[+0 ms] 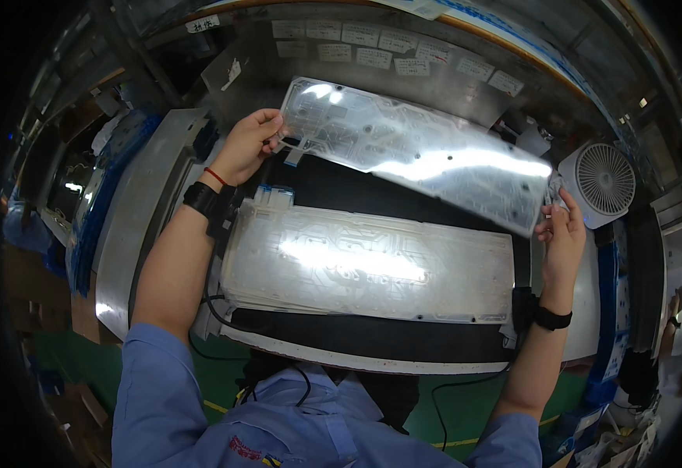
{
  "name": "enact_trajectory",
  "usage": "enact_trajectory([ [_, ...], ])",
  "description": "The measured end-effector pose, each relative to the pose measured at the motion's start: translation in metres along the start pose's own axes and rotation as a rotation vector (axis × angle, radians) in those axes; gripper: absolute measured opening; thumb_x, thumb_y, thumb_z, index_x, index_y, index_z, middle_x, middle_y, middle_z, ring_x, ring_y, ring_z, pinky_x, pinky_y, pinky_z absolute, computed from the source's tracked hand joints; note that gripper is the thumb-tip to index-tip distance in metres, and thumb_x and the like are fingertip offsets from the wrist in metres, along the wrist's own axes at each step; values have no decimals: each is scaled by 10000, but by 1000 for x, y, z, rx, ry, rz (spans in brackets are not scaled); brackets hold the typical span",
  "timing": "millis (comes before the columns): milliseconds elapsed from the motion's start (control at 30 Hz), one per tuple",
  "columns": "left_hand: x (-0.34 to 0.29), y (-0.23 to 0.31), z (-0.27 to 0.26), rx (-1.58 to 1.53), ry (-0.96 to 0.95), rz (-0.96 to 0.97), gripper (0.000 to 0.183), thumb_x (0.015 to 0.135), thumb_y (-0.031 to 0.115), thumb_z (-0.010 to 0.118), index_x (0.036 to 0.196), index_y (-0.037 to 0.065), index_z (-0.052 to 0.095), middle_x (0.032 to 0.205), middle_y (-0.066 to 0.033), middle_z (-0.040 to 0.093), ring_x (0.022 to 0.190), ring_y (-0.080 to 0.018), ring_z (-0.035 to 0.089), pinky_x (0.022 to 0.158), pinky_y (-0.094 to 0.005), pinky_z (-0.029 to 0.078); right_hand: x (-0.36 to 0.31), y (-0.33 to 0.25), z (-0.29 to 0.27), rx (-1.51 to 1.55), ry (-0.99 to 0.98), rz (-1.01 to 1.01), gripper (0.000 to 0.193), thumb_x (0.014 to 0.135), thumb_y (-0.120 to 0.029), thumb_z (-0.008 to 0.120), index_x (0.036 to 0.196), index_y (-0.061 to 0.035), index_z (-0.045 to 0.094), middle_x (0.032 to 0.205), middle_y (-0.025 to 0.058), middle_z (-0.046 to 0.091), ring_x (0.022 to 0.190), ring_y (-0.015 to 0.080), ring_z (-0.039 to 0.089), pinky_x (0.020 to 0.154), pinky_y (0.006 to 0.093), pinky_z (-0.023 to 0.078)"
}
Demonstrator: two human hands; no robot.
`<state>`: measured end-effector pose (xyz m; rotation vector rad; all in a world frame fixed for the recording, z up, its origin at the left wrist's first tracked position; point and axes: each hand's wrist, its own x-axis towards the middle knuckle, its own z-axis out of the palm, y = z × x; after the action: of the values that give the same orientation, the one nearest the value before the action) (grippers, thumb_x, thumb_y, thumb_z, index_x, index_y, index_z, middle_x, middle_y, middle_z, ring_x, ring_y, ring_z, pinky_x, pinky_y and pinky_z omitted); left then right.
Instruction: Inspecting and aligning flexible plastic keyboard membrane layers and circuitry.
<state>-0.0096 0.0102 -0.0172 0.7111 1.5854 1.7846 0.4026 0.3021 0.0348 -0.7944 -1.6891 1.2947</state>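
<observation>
A clear keyboard membrane sheet (426, 152) with printed traces and small dark dots is held up at a slant, its right end lower and nearer me. My left hand (253, 144) pinches its left edge, close to a short ribbon tail (294, 156). At its right edge, the fingers of my right hand (562, 230) are closed, with a crumpled whitish piece, perhaps cloth (557, 187), between them and the sheet. Below lies a stack of similar membrane sheets (372, 292), slightly fanned at the left, with blue-tipped tails (274, 195) at its upper left corner. Glare hides some of the traces.
The stack rests on a black work surface (333, 331) with a pale front edge. A round white fan (602, 183) stands at the right. Paper labels (376, 57) line the metal back panel. Cables (208, 355) hang near both front corners. Another person's hand (674, 308) shows far right.
</observation>
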Motion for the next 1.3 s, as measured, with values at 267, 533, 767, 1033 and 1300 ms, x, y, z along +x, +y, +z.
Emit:
enact_trajectory([
  [267, -5, 9, 12, -134, 157, 8, 346, 992, 207, 444, 1266, -3, 425, 1078, -118, 600, 883, -128, 597, 769, -226, 497, 0, 2, -1, -152, -60, 87, 307, 933, -218, 565, 1170, -24, 558, 816, 19, 616, 613, 54, 542, 534, 177, 403],
  [533, -4, 6, 11, -83, 182, -7, 367, 986, 215, 449, 1296, 21, 424, 1011, -73, 599, 815, -99, 562, 700, -205, 465, -5, 8, 2, -354, -391, 241, 259, 921, -213, 579, 1060, 5, 593, 680, 10, 586, 604, 76, 531, 554, 221, 420],
  [767, -2, 5, 8, -153, 187, -5, 249, 961, 233, 512, 1152, 74, 499, 870, -14, 536, 718, -74, 511, 626, -200, 419, -8, 5, 5, -357, -454, 237, 259, 918, -200, 589, 1059, 17, 590, 675, 13, 579, 603, 77, 525, 563, 222, 418],
  [1033, -2, 5, 8, -137, 180, 0, 238, 968, 226, 499, 1153, 77, 503, 879, -18, 545, 718, -73, 513, 617, -195, 418, -8, 6, 4, -393, -472, 227, 282, 906, -213, 611, 1048, 30, 592, 675, 2, 574, 602, 64, 515, 552, 215, 408],
  [1300, -3, 5, 7, -157, 178, -2, 236, 972, 207, 483, 1162, 69, 508, 885, -21, 548, 721, -75, 515, 617, -192, 418, -12, -6, 4, -334, -578, 228, 244, 849, -128, 670, 1035, 18, 605, 683, -44, 548, 608, 40, 506, 562, 203, 406],
])
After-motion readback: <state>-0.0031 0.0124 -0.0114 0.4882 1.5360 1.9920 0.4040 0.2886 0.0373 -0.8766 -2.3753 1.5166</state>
